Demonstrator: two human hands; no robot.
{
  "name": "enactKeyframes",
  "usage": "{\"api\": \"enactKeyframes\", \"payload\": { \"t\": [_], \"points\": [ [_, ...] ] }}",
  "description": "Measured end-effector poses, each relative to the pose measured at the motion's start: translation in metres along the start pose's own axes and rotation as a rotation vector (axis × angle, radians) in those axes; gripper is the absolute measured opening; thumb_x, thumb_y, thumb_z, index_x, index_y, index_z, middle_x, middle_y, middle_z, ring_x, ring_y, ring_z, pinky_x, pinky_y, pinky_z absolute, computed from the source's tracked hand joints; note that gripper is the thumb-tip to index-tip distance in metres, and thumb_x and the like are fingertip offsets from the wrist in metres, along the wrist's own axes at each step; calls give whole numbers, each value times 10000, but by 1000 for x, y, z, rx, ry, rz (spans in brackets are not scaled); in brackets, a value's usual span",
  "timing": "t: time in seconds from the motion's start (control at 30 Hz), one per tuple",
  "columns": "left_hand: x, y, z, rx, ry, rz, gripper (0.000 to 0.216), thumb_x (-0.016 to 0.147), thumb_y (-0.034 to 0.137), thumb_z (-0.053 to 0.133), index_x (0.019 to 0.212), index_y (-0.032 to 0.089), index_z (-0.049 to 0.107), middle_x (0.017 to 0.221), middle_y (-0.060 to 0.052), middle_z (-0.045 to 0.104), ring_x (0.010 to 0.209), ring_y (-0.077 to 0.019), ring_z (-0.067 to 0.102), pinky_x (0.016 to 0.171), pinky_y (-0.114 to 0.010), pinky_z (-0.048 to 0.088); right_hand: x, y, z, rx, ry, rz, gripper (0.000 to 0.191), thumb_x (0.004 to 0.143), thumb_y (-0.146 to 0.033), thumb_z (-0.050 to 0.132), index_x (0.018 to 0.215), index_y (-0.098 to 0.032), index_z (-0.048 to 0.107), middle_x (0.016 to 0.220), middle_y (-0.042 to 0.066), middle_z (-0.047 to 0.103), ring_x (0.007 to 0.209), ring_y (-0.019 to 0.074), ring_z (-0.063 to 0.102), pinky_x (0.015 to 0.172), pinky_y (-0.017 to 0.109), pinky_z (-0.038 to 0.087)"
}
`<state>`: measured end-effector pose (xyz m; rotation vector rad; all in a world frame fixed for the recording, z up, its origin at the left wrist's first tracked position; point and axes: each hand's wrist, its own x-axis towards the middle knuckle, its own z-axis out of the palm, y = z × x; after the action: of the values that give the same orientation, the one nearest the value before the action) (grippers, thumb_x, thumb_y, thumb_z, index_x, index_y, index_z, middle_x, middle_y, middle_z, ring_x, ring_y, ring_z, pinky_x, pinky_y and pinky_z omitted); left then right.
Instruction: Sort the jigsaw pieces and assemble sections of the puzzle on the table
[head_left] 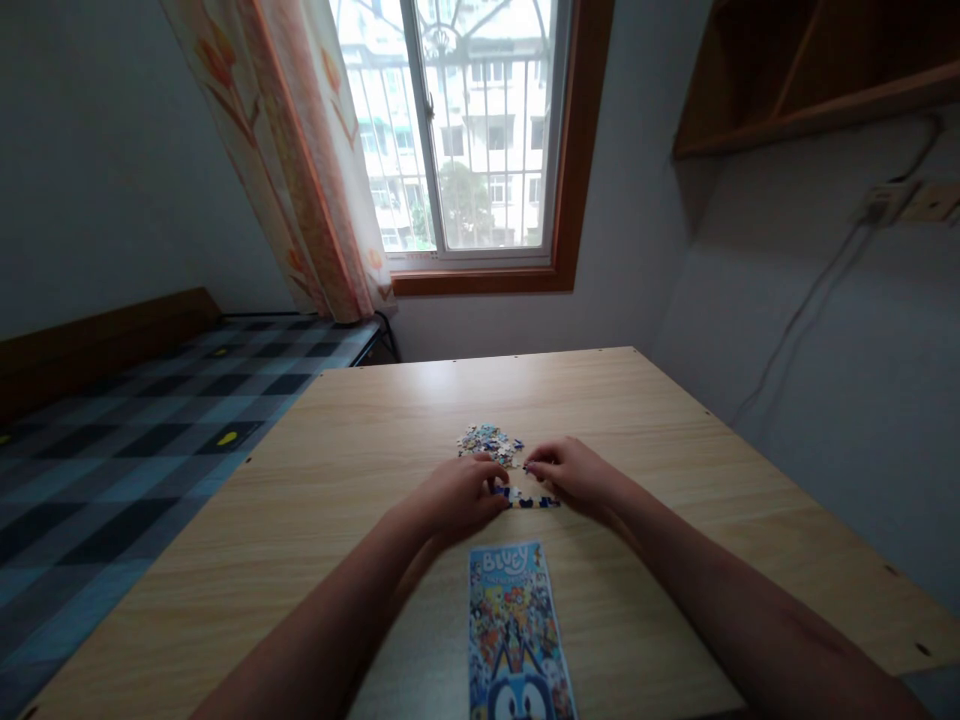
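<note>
My right hand (564, 470) pinches a small dark puzzle piece (529, 467) just right of the loose pile. At the left end of a short row of joined puzzle pieces (534, 503), my left hand (476, 490) has its fingers curled over the dark blue pieces. Whether those fingers grip a piece or only touch the row, I cannot make out. Behind both hands lies a heap of loose puzzle pieces (487, 441) in pale, blue and dark colours. Nearer to me, a colourful picture sheet (517, 625) with "BLUEY" printed on it lies flat between my forearms.
All of this lies on a light wooden table (405, 420). To the left stands a bed with a checked cover (150, 430). Beyond are a curtain (300, 160) and a barred window (480, 140). A wooden shelf (817, 90) and a cable (795, 310) are on the right wall.
</note>
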<state>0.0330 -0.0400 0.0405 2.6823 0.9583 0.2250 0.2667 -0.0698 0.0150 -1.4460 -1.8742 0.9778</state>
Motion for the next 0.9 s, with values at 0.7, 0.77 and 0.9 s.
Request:
{"api": "enactKeyframes", "payload": {
  "t": [0.7,0.77,0.9],
  "points": [
    [6,1,11,-143,37,-74,38,775,189,612,800,200,638,820,0,662,761,-166,575,676,-260,409,-10,-19,-11,-515,186,-126,279,977,-366,491,1018,-251,742,994,29,715,916,147,628,799,240,413],
    [6,-1,12,-161,36,-75,39,781,186,602,787,201,638,806,5,662,754,-161,573,665,-255,402,-15,-24,-11,-556,101,-139,270,964,-373,509,1005,-254,748,953,26,714,876,144,622,760,238,390],
    [5,1,11,-142,69,-52,52,782,178,605,769,200,650,844,-8,668,776,-163,587,692,-255,413,-19,-29,-3,-578,15,-165,245,884,-400,622,1036,-255,747,935,22,700,842,141,601,745,240,368]
  ]
}}
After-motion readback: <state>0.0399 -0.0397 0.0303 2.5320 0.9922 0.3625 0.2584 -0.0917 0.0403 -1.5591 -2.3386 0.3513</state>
